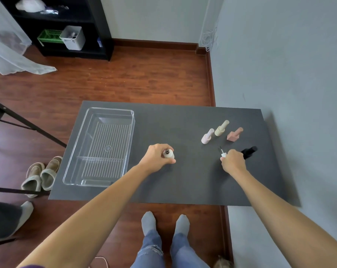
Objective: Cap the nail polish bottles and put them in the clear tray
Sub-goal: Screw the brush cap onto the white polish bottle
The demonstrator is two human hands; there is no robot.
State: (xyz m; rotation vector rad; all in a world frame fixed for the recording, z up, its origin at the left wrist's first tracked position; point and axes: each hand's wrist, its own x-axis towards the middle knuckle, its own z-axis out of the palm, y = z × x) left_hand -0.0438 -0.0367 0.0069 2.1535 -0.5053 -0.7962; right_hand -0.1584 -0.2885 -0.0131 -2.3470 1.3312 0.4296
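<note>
My left hand (156, 157) grips an uncapped white nail polish bottle (168, 154) standing on the dark table (183, 182), its open neck showing. My right hand (233, 160) holds a white brush cap (222, 154), its thin brush pointing up and left. A black bottle (250, 151) lies just behind that hand. Three capped bottles stand farther back on the right: lilac (207, 136), cream (221, 128) and pink (234, 134). The clear tray (82, 144) sits at the table's left with nothing in it.
The table stands against a grey wall on the right. Slippers (41, 176) lie on the wood floor beside its left edge, near a black metal frame (28, 122). A black shelf unit (67, 26) stands far back. My feet are below the table's front edge.
</note>
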